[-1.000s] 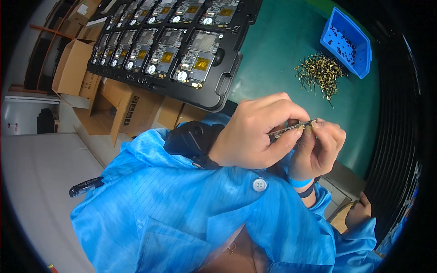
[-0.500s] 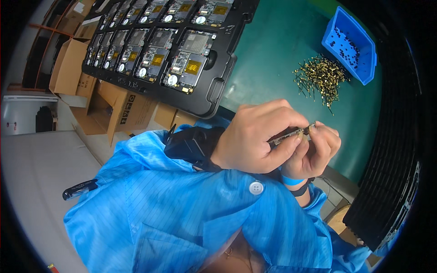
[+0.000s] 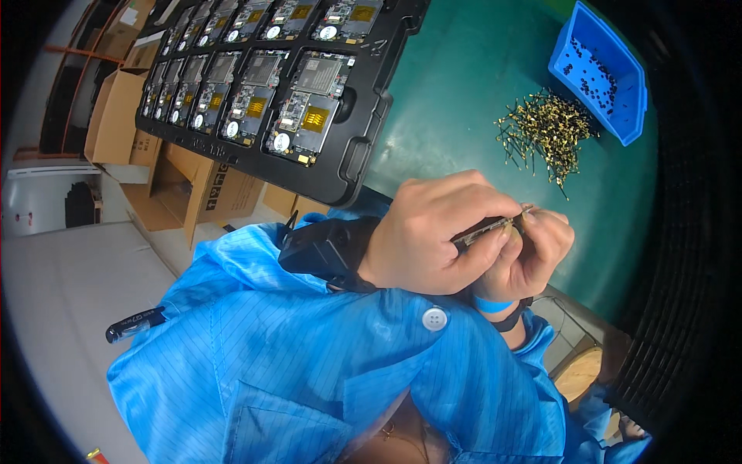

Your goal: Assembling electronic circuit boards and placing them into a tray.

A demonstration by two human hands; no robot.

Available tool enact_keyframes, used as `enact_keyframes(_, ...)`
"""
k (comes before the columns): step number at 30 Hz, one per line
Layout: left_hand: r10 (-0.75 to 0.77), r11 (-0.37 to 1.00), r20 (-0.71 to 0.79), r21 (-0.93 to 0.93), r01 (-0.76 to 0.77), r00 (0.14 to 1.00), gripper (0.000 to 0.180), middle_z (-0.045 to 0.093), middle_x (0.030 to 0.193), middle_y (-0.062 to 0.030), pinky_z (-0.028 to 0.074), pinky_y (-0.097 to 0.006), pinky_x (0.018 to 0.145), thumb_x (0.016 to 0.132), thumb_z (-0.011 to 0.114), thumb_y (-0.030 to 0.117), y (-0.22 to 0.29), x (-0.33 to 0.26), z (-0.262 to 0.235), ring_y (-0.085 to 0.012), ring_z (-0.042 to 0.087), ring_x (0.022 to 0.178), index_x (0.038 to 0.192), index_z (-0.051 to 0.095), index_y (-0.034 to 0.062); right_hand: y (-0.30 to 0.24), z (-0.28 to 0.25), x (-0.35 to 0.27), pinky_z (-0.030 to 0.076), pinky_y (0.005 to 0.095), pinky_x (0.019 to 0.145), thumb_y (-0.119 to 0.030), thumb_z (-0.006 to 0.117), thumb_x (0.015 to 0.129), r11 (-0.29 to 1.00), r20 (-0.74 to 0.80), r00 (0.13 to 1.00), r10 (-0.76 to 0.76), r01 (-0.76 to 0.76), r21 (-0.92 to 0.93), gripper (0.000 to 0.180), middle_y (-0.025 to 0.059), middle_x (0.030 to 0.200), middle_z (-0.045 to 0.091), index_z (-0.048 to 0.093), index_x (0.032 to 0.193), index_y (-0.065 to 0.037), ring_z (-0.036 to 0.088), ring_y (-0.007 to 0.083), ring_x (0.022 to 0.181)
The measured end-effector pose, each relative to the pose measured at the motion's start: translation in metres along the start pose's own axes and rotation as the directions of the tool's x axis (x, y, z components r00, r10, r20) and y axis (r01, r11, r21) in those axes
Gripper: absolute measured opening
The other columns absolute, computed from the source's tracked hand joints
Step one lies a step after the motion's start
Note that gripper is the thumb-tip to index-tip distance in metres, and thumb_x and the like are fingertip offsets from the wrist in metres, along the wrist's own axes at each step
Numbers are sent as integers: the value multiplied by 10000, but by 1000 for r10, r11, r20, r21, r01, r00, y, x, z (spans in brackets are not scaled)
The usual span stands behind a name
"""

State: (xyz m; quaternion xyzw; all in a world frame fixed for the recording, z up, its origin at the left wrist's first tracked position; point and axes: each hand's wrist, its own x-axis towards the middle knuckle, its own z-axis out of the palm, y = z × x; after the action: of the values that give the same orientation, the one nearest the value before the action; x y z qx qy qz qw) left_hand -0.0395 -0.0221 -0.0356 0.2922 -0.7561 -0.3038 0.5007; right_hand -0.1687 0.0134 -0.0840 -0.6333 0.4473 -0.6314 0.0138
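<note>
My left hand [image 3: 433,236] is closed around a thin circuit board [image 3: 481,229], seen nearly edge-on between thumb and fingers. At the board's far right end my right hand [image 3: 537,251] pinches with thumb and forefinger. Whatever small piece lies between those fingertips is too hidden to name. Both hands touch each other in front of my chest, over the near edge of the green table mat [image 3: 440,100]. Beyond them lies a loose pile of small black and gold parts with thin leads [image 3: 547,133].
A black tray [image 3: 352,166] holds rows of circuit boards [image 3: 308,108] at the upper left. Behind the pile a blue bin [image 3: 630,116] contains small black pieces. Open cardboard boxes [image 3: 174,185] stand at the left. A blue sleeve [image 3: 595,410] shows at the lower right.
The view has shifted slightly, so the tray sits a little farther left and the bin a little farther right. Both hands keep nearly the same hold on the circuit board.
</note>
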Motion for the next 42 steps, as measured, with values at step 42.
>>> enact_keyframes(42, -278, 877, 228, -335, 343, 933, 165, 547, 591, -65, 330, -222, 433, 669, 588, 27, 44, -33, -24, -95, 490, 500, 811, 634, -45, -44, -19, -29, 425, 233, 458, 31, 610, 749, 942, 44, 999, -29, 13, 335, 272, 108, 844, 419, 501, 997, 4, 478, 134, 530)
